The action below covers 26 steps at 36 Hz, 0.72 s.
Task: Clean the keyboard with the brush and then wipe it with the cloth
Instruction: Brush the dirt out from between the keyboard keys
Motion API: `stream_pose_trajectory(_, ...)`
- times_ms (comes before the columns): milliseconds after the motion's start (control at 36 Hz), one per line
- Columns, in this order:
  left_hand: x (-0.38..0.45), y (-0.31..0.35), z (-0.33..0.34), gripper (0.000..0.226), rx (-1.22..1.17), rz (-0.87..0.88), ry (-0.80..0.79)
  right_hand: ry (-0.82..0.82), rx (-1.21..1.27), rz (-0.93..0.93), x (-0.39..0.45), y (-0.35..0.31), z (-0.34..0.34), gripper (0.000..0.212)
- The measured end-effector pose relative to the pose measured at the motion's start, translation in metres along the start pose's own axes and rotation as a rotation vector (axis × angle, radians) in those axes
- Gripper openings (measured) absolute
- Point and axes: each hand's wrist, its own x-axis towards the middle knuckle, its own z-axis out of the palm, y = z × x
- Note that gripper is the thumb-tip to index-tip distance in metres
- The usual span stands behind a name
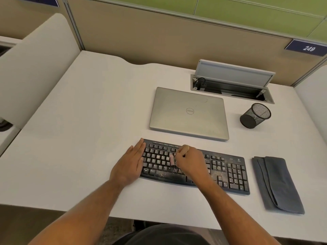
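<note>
A black keyboard lies near the front of the white desk, its keys speckled with pale crumbs and dust. My left hand lies flat with straight fingers against the keyboard's left end. My right hand is curled round a small brush with a wooden handle top and pinkish bristles that touch the middle keys. A folded grey cloth rests on the desk to the right of the keyboard, apart from both hands.
A closed silver laptop sits just behind the keyboard. A black mesh pen cup stands at the right rear. Behind it an open cable box is set into the white desk. Partition walls enclose the back and sides.
</note>
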Motion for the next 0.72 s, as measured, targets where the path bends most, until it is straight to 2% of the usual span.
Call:
stream_pose_trajectory(111, -0.0004, -0.0018, 0.0019, 0.062, 0.002, 0.006, -0.001, -0.062, -0.02, 0.032, 0.005, 0.0034, 0.0004, 0.03)
stream_pose_trajectory(222, 0.0002, -0.002, 0.002, 0.063, 0.005, 0.01, -0.001, 0.034, 0.101, -0.003, 0.0048, 0.0026, -0.0044, 0.027)
stream_pose_trajectory(306, 0.0007, -0.002, 0.0021, 0.063, 0.007, 0.009, -0.003, 0.029, 0.037, -0.042, 0.0019, 0.0057, -0.0002, 0.028)
stream_pose_trajectory(417, 0.0007, -0.0025, 0.0017, 0.063, 0.002, 0.003, 0.0, -0.055, -0.084, -0.039, 0.0018, 0.0046, -0.0004, 0.044)
stream_pose_trajectory(472, 0.0004, -0.0023, 0.0018, 0.063, 0.007, -0.001, -0.006, -0.074, -0.093, -0.032, 0.0029, 0.0033, -0.0034, 0.042)
stream_pose_trajectory(583, 0.0004, -0.0025, 0.002, 0.063, 0.005, 0.003, -0.001, 0.0, 0.024, -0.052, 0.0013, 0.0039, -0.0029, 0.036)
stream_pose_trajectory(639, 0.0003, -0.0019, 0.0017, 0.063, 0.005, 0.006, -0.001, 0.005, -0.01, -0.054, -0.0005, 0.0049, 0.0, 0.034)
stream_pose_trajectory(722, 0.0003, -0.0015, 0.0017, 0.064, 0.01, 0.008, 0.002, -0.06, -0.11, -0.045, 0.0, 0.0043, 0.0015, 0.041)
